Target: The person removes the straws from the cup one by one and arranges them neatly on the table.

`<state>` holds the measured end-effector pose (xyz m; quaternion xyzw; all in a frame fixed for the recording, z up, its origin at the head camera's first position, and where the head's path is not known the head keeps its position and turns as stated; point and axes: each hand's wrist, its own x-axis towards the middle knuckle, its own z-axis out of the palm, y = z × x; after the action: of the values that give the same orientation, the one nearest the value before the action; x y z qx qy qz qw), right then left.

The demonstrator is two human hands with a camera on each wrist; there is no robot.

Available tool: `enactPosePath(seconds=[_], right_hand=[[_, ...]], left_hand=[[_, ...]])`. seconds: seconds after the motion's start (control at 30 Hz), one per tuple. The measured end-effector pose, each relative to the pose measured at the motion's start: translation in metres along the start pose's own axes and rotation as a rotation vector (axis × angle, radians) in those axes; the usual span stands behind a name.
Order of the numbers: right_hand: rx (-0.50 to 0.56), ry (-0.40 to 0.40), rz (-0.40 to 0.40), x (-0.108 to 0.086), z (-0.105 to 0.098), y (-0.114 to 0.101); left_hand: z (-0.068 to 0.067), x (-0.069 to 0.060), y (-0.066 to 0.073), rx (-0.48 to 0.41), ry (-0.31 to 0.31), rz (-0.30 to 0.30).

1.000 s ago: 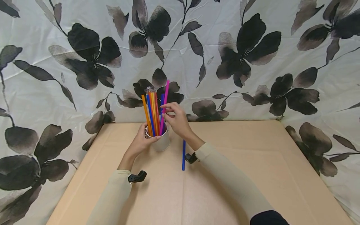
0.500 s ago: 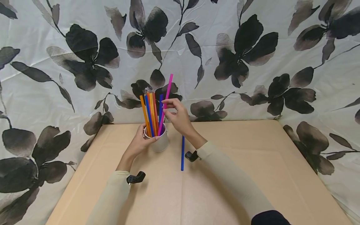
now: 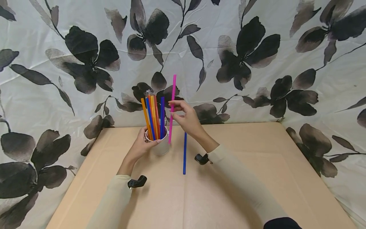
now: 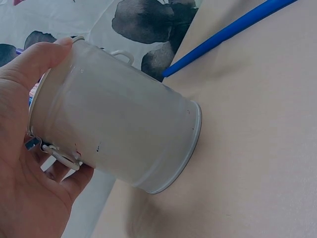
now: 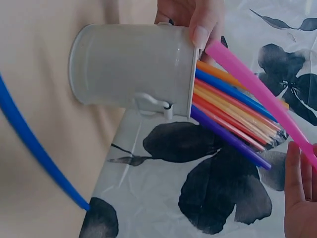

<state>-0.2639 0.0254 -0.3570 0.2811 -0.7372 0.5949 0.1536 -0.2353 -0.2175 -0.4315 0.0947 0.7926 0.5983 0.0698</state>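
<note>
My left hand (image 3: pixel 140 147) grips a small white metal pail (image 3: pixel 162 149) near its rim, with the thumb over the edge in the left wrist view. Orange (image 3: pixel 145 116) and blue straws (image 5: pixel 237 96) stand in the pail, along with a clear-wrapped bundle of orange and red straws (image 3: pixel 155 114) and a purple-blue straw (image 5: pixel 233 136). Between thumb and fingers, my right hand (image 3: pixel 188 118) pinches a pink straw (image 3: pixel 173 92). Its lower end hangs outside the pail, by the right side of the rim.
A blue straw (image 3: pixel 184 156) lies on the tan table (image 3: pixel 243 165), right of the pail and partly behind the right hand. Flower-patterned white cloth (image 3: pixel 197 76) rises behind the table's far edge. Black cameras (image 3: pixel 138 182) sit on the wrists.
The right hand has lifted the pink straw out of the pail and shifted it right, turning it nearly upright. My left hand keeps its hold on the pail.
</note>
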Motion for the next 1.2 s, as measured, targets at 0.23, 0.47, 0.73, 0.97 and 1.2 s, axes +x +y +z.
enactPosePath(seconds=[0.23, 0.47, 0.73, 0.97, 1.2], right_hand=[[-0.003, -0.068, 0.01, -0.007, -0.014, 0.016], [0.045, -0.114, 0.078, -0.015, -0.024, 0.021], [0.051, -0.147, 0.145, -0.022, -0.036, 0.03], [0.135, -0.178, 0.194, -0.028, -0.044, 0.039], [0.158, -0.207, 0.259, -0.037, -0.053, 0.046]], left_hand=[[0.0, -0.001, 0.001, 0.007, 0.003, -0.003], [0.001, -0.001, 0.001, 0.009, 0.003, -0.005], [0.0, -0.001, 0.001, 0.025, 0.006, -0.014], [0.0, -0.001, 0.001, 0.035, 0.01, -0.017], [0.001, -0.001, 0.001, 0.041, 0.014, -0.018]])
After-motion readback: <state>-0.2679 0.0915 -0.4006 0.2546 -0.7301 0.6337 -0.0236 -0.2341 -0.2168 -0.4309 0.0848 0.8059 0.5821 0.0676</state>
